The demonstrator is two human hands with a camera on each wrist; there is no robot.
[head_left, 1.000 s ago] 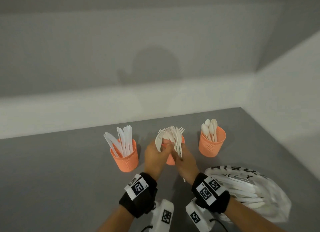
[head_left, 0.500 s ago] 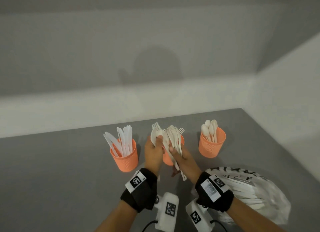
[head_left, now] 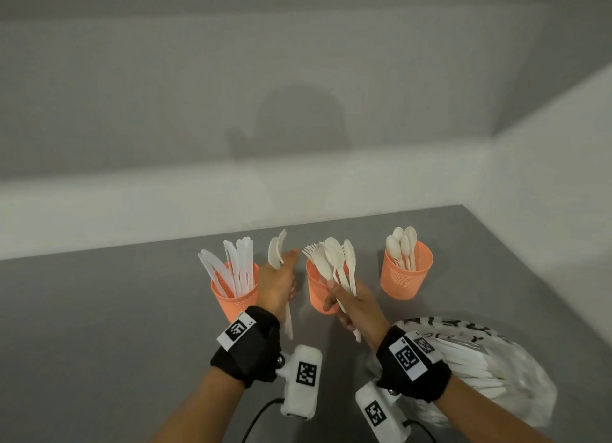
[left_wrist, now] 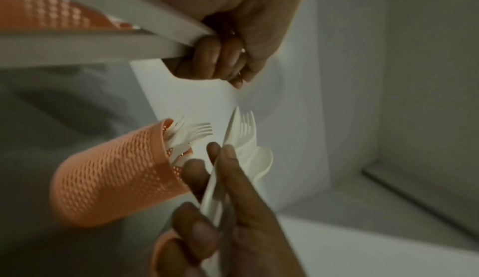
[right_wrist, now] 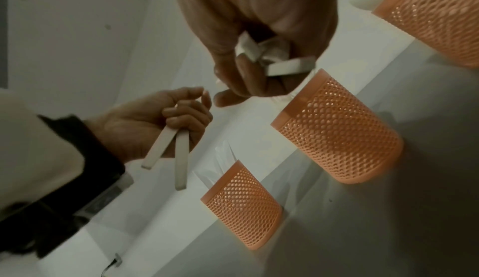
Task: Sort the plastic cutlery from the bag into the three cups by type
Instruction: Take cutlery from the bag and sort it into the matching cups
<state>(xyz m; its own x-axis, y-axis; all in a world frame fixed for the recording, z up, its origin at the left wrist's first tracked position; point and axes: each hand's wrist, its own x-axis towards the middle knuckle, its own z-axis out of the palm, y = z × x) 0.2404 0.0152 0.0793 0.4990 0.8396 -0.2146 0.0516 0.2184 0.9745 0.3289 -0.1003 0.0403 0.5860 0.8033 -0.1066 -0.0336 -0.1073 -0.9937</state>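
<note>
Three orange mesh cups stand in a row on the grey table (head_left: 99,310); left cup (head_left: 233,296) holds knives (head_left: 231,267), middle cup (head_left: 318,293) holds forks (head_left: 309,251), right cup (head_left: 406,277) holds spoons (head_left: 402,243). Left hand (head_left: 276,283) is between the left and middle cups, fingers curled round two white pieces (head_left: 276,252); two handles stick out below the fist in the right wrist view; type can't be told. Right hand (head_left: 351,305) is just in front of the middle cup, fingers closed on a bunch (head_left: 337,260) of white cutlery, heads fanned up over that cup; spoon bowls show in the head view, fork tines among them in the left wrist view. Bag (head_left: 490,369) lies on the table at right, behind the right wrist, white handles visible inside. Both wrists wear black bands with tag markers.
</note>
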